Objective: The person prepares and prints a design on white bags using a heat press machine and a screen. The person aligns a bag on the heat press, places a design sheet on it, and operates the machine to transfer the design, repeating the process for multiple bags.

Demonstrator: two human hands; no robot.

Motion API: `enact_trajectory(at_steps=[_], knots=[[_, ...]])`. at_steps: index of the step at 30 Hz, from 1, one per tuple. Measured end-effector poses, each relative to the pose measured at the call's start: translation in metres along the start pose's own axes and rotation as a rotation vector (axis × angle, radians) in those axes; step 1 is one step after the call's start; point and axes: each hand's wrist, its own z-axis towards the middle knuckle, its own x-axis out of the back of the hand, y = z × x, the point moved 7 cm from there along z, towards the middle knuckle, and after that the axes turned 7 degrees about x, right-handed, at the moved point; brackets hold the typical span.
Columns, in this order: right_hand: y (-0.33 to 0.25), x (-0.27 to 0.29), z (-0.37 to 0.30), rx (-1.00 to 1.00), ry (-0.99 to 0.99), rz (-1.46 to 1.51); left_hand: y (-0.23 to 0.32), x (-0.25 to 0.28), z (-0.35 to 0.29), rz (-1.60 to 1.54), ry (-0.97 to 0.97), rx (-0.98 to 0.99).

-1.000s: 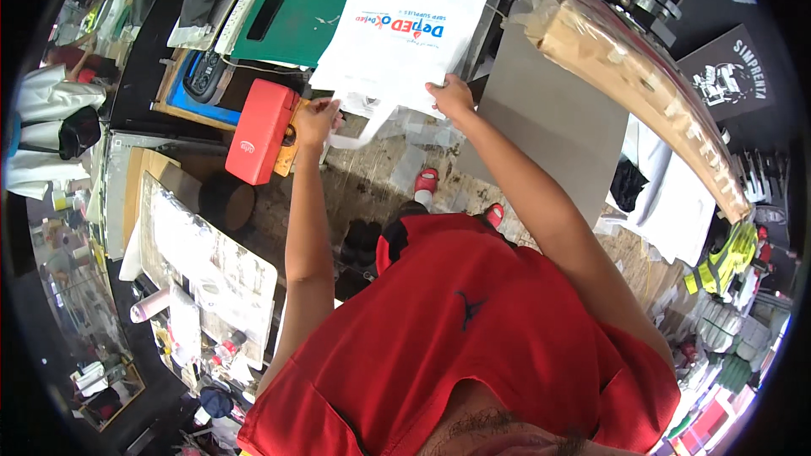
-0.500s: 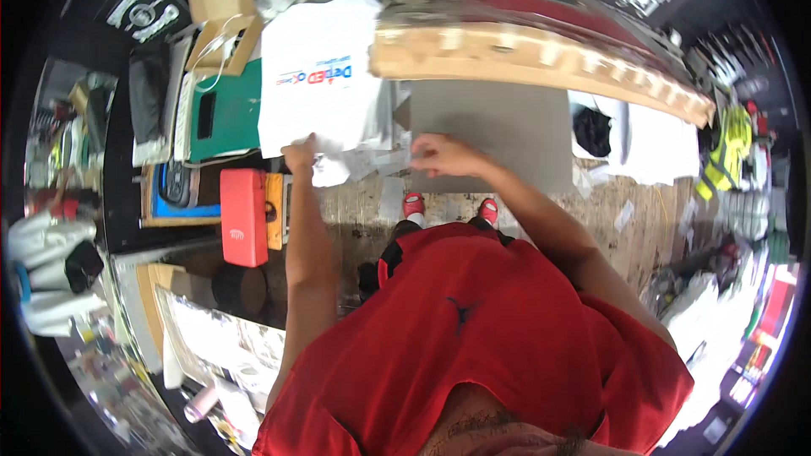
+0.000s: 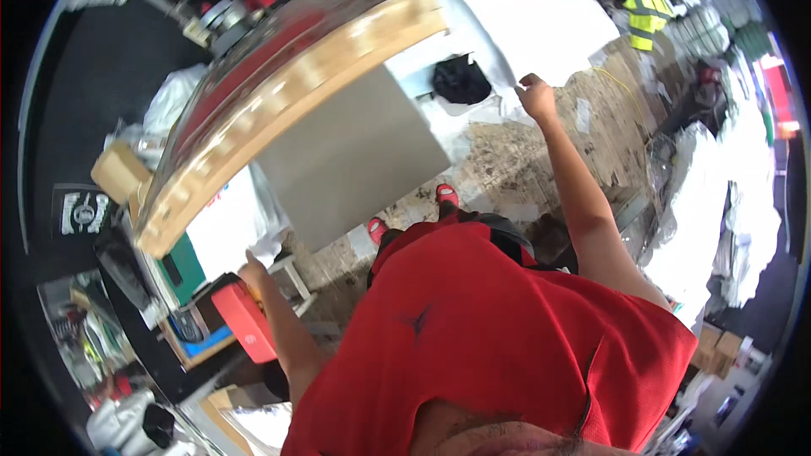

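At the left, my left hand [image 3: 252,270] is closed at the near edge of a white cloth [image 3: 221,224] with a coloured print, partly hidden under a wood-edged frame. My right hand [image 3: 536,97] is stretched far to the right. Its fingers are pinched at the near edge of a plain white cloth [image 3: 528,13] lying spread out. Between my hands lies a flat grey-brown board [image 3: 351,156]. A black opening or dark bundle [image 3: 461,80] shows on white material beside the plain cloth.
The long wood-edged frame [image 3: 296,114] spans above the board. By my left forearm stand a red box [image 3: 245,321] and a green panel [image 3: 182,268]. A yellow high-visibility vest [image 3: 642,0] hangs at the far right. White bundles [image 3: 697,211] pile up at the right.
My view has turned right. My right hand has gone from above the board to the plain white cloth at the right. The left hand stays at the printed cloth's edge.
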Motion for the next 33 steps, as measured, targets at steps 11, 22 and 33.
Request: enact_trajectory(at_steps=[11,22,33], knots=[[0.099,-0.063,0.054,0.039,-0.144,-0.363,-0.035,-0.106,-0.280,-0.033,-1.160,0.261],[0.010,0.138,0.051,0.224,0.237,-0.060,0.192,-0.066,-0.433,0.269,-1.456,-0.731],[-0.215,0.060,-0.199,0.555,-0.879,0.203,0.346,-0.157,-0.541,-0.273,-1.801,-0.631]])
